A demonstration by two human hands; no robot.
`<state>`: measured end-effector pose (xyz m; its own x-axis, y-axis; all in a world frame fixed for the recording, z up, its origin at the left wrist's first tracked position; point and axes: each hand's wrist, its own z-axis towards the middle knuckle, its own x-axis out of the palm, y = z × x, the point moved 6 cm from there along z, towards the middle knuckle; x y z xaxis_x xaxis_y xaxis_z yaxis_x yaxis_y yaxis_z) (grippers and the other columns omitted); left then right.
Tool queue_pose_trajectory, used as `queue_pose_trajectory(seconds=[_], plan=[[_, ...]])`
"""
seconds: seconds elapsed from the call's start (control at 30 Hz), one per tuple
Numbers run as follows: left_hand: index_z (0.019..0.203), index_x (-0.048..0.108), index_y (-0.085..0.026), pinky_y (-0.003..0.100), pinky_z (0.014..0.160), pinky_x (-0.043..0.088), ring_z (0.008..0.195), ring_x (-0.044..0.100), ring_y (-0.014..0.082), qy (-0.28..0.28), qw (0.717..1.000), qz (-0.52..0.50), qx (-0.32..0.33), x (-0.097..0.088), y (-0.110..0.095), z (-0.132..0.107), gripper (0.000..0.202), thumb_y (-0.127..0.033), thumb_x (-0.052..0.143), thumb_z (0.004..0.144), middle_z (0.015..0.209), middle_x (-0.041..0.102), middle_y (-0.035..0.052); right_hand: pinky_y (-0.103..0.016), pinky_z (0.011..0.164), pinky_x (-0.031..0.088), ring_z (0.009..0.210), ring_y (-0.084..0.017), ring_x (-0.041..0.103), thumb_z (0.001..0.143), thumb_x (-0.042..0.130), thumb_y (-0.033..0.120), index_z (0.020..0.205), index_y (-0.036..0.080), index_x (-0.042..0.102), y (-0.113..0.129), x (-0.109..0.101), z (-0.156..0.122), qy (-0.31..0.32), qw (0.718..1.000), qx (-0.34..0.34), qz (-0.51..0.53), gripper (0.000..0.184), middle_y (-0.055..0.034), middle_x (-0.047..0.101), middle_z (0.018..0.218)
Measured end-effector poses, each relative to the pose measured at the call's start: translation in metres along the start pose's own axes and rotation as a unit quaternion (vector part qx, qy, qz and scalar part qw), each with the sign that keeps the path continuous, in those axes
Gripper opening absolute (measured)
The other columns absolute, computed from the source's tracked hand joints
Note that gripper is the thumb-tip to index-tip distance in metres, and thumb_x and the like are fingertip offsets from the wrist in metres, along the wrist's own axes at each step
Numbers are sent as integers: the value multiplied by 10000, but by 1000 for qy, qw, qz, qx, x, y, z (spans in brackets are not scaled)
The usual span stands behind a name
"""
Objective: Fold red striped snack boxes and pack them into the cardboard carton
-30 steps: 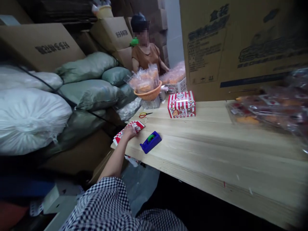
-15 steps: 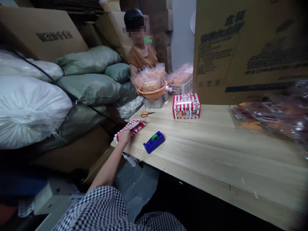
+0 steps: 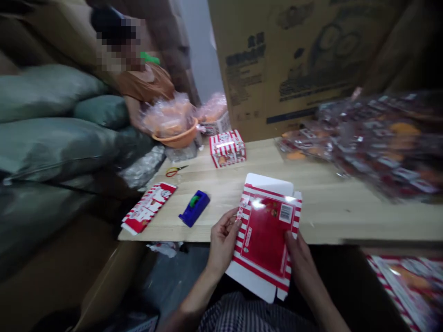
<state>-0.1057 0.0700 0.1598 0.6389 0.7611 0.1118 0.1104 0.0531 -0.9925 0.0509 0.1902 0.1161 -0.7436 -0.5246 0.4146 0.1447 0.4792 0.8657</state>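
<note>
Between my hands is a flattened red-and-white striped carton (image 3: 266,230), its white end flaps sticking out at top and bottom and a barcode near its upper right. My left hand (image 3: 223,240) grips the left edge, thumb on the face. On the opposite edge my right hand (image 3: 301,253) is closed, its fingers partly hidden behind the card. Left of the carton, a blue tape dispenser (image 3: 194,210) with a green roll rests on the table. Further left lies a stack of folded striped cartons (image 3: 150,207).
On the wooden table (image 3: 207,230) are scissors (image 3: 172,172) and an assembled striped box (image 3: 227,150). Bagged orange items (image 3: 374,143) pile up at right; more striped packaging (image 3: 411,286) lies lower right. A co-worker (image 3: 145,85) stands behind an orange basket (image 3: 178,136). Sacks (image 3: 51,147) line the left.
My left hand has left the folded cartons on the table. A flat carton is now held in both hands, and my right hand has come into view. The view has swung right.
</note>
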Motion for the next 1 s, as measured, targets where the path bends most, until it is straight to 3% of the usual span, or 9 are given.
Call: queue_pose_trajectory(seconds=[0.1,0.2,0.37,0.57,0.7,0.83,1.0], plan=[[1416,546,-205,397,1024,529,1226,631,271,53,997,-36,-49,32,23,-8,581,-394,676,882,1346,658,116,-441,841,612,1114,-334,691,868,648,595,1352,340,576,-2,-13,0,-58,998,27,12,552,-42,703,1277],[1465,480,-218,410,1024,534,1228,630,279,77,994,-40,-73,50,34,-11,699,-355,741,830,1396,621,121,-426,889,595,1172,-318,660,874,650,574,1334,326,569,2,-34,-4,-87,996,-6,-15,528,-31,678,1318],[1453,486,-234,430,1114,460,1312,563,284,103,994,24,-43,73,35,-16,861,-276,865,680,1456,567,107,-425,975,547,1212,-297,630,874,671,533,1377,296,508,5,-49,-8,-64,997,-23,-43,580,-48,657,1342],[1445,472,-255,441,1024,534,1197,647,280,99,993,32,-64,81,49,-19,838,-283,854,700,1371,630,115,-396,964,547,1181,-286,639,828,735,482,1305,292,585,11,-54,-5,-82,991,-57,-88,535,-42,682,1292],[1395,524,-251,407,961,569,1143,675,273,93,992,8,-85,80,57,-19,749,-300,841,718,1327,663,106,-422,922,568,1101,-298,684,793,771,490,1221,280,627,-2,-56,-4,-85,995,-21,-50,498,-52,720,1223],[1228,639,-195,394,905,585,1035,715,270,123,982,-36,-142,84,68,-18,494,-339,790,779,1201,729,98,-460,831,603,983,-308,738,757,771,582,1212,297,625,-18,-54,-3,-87,992,52,76,556,-65,749,1167],[1197,654,-200,396,898,583,1006,724,266,146,971,-65,-179,90,79,-16,442,-331,780,793,1161,746,84,-452,792,614,843,-297,761,606,921,424,1046,243,683,-21,-66,10,-97,990,64,82,532,-60,796,973]])
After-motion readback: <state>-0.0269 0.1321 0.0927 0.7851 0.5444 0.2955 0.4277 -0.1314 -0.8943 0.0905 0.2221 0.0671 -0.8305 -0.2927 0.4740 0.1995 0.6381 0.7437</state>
